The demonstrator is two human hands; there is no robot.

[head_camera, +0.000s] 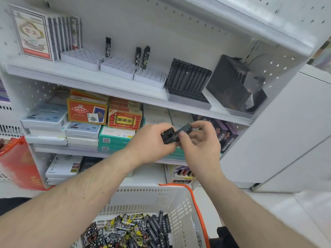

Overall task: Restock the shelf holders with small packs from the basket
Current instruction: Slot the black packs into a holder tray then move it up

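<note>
My left hand [152, 140] grips a small bundle of black packs [168, 136] in front of the middle shelf. My right hand [200, 138] pinches one black pack [185, 130] at the bundle's right end. Below, the white basket [180, 210] with an orange handle holds several small packs [132, 230], black ones and yellow-patterned ones. On the top shelf stand three white holders [116, 68] with many slots; a single black pack [108, 47] stands in one, two black packs [142, 57] in another.
A black slotted rack [188, 81] and a tilted black box [232, 83] stand at the right of the top shelf. Card boxes [87, 111] and stacked packages fill the middle shelf. A red box [19, 163] sits at the left. A white cabinet [279, 131] stands on the right.
</note>
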